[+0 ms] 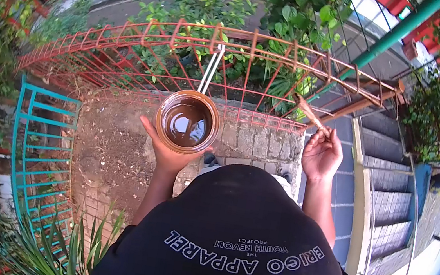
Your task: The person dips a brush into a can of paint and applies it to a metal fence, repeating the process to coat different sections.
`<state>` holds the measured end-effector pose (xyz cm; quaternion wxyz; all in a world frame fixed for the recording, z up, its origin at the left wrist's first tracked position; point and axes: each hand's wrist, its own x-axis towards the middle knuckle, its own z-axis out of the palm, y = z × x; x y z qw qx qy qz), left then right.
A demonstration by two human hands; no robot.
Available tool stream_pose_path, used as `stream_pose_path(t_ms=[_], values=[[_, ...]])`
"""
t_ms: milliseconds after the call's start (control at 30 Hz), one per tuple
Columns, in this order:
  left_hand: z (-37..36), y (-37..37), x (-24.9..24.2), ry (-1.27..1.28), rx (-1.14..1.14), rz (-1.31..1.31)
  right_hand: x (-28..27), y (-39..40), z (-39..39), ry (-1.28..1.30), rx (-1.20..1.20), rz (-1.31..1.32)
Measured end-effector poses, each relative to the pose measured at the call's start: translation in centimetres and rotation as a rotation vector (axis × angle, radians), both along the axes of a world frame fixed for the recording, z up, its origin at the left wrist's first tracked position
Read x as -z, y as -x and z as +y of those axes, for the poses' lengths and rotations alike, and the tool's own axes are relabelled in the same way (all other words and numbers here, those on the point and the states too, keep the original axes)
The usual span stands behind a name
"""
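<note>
My left hand (171,156) holds a round paint can (184,147) from below and the side, its thumb spread along the wall. Glossy brown paint (190,124) lies inside, reflecting light, and brown smears coat the rim. Between the fingertips of my right hand (322,158) is a slim paintbrush (309,114), its brown-stained end pointing up and left towards the fence. A red-brown wire mesh fence (246,79) runs across in front of both hands. The brush tip overlaps the mesh in this view, below the darker, browner right end of the top rail (352,89).
A white double bar (211,68) hangs from the fence just above the can. On the left stands a turquoise metal railing (22,125); to the right, steps (388,191) with a handrail. Leafy plants (194,8) grow behind the fence, and a green pole (397,36) slants at upper right.
</note>
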<state>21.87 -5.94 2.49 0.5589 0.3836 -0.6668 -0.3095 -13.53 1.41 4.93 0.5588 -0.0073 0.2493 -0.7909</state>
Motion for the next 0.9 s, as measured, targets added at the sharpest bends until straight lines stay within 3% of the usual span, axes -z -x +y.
stream_pose_path(t_ms=[267,367,500,533,600,700,767,800,900], values=[[0.4,-7.8,1.0,-0.034,-0.079,-0.023,-5.4,-5.5,-10.0,-0.037,-0.056,0.323],[1.2,-9.4,1.5,-0.026,-0.161,-0.135,-9.7,-8.9,-17.2,-0.020,-0.041,0.768],[2.3,-8.6,1.4,-0.073,-0.185,0.096,-10.2,-12.9,-27.7,0.041,-0.061,1.219],[2.9,-8.8,2.3,-0.050,-0.188,0.071,-9.7,-13.7,-29.5,0.007,-0.078,1.388],[3.2,-9.7,4.6,0.013,-0.216,0.021,-9.5,-14.0,-30.6,-0.091,0.154,1.941],[4.0,-11.2,4.2,0.060,-0.269,-0.031,-10.9,-9.8,-29.7,-0.087,0.004,2.008],[4.6,-11.6,3.0,0.093,-0.320,-0.067,-12.4,-7.7,-29.4,-0.050,-0.021,1.759],[4.9,-12.0,3.1,0.065,-0.318,-0.090,-14.0,-9.0,-28.6,-0.041,0.029,1.768],[5.2,-13.2,1.7,0.082,-0.304,-0.214,-13.1,-11.7,-31.7,0.242,-0.038,1.570]])
